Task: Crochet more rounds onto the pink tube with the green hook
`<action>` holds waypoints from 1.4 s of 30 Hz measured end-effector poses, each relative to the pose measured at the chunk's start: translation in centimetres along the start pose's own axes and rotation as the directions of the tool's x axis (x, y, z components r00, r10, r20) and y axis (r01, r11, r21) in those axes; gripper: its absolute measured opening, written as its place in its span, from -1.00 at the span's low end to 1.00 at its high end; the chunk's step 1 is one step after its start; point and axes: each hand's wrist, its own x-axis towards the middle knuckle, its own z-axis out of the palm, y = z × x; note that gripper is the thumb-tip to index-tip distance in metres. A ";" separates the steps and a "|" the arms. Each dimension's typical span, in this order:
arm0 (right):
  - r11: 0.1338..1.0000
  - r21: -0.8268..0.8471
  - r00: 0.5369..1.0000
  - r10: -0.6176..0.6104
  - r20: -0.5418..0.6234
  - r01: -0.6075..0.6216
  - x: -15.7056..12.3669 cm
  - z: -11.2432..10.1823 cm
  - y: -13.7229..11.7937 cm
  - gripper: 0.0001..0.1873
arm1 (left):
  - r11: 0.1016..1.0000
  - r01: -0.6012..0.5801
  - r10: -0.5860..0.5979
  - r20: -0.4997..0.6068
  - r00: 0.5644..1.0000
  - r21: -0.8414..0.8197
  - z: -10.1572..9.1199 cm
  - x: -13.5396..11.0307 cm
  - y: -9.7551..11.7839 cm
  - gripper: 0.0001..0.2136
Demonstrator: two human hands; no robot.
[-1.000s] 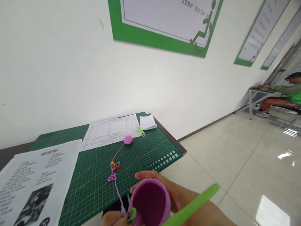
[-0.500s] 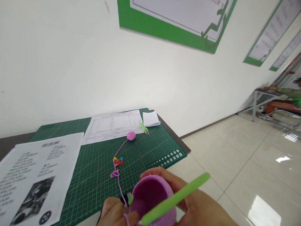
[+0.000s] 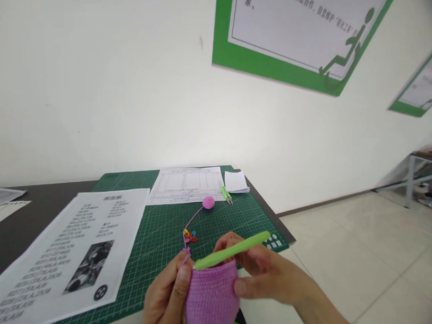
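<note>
A purple crocheted cup-shaped piece [image 3: 212, 299] is held up between both hands at the table's front edge, its side wall facing me. My left hand [image 3: 167, 296] pinches its left rim, and purple yarn runs over the fingers. My right hand [image 3: 265, 273] grips the right side, thumb on the outer wall and fingers behind the rim. Across the top lies a green-handled crochet hook [image 3: 233, 250]; its tip is at the rim beside my left fingers, and its handle passes in front of my right hand. Yarn leads back to a small purple ball [image 3: 208, 202].
On the green cutting mat [image 3: 162, 239] lie colourful stitch markers [image 3: 190, 236], green thread snips [image 3: 227, 194], a stack of white paper [image 3: 236, 181] and a printed form [image 3: 186, 185]. A pattern sheet [image 3: 74, 256] covers the left. A wall rises behind; tiled floor lies to the right.
The crocheted piece has tipped from showing its open inside to showing its outer side. My right hand has shifted, with its thumb now on the wall. My view has turned left.
</note>
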 end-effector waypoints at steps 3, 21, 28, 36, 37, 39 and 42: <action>1.000 0.004 0.998 -0.031 0.051 0.031 2.1 -0.4 0.0 -0.68 | 0.999 0.010 -0.010 0.003 1.000 -0.052 0.3 1.2 0.7 -0.68; 0.995 -0.071 0.933 -0.034 0.359 0.064 5.4 0.9 0.9 -0.60 | 0.900 0.273 -0.308 -0.050 0.950 -0.339 -1.1 2.1 2.3 -0.64; 0.993 -0.068 0.933 -0.062 0.356 0.091 6.1 1.4 1.2 -0.65 | 0.872 0.318 -0.351 -0.022 0.936 -0.372 -1.4 2.2 2.4 -0.64; 0.993 0.055 0.939 0.076 0.336 -0.100 5.7 1.8 1.8 -0.41 | 0.932 0.250 -0.245 0.049 0.968 -0.262 -1.2 2.3 2.6 -0.61; 0.994 0.052 0.944 0.076 0.322 -0.097 5.6 1.8 1.9 -0.38 | 0.940 0.236 -0.230 0.055 0.972 -0.246 -1.2 2.3 2.6 -0.60; 0.995 0.047 0.949 0.072 0.306 -0.090 5.6 1.9 2.0 -0.38 | 0.954 0.208 -0.199 0.065 0.978 -0.215 -1.4 2.3 2.7 -0.62; 0.995 0.052 0.955 0.066 0.289 -0.085 5.8 2.3 1.9 -0.54 | 0.971 0.167 -0.157 0.074 0.985 -0.172 -1.5 2.2 2.7 -0.68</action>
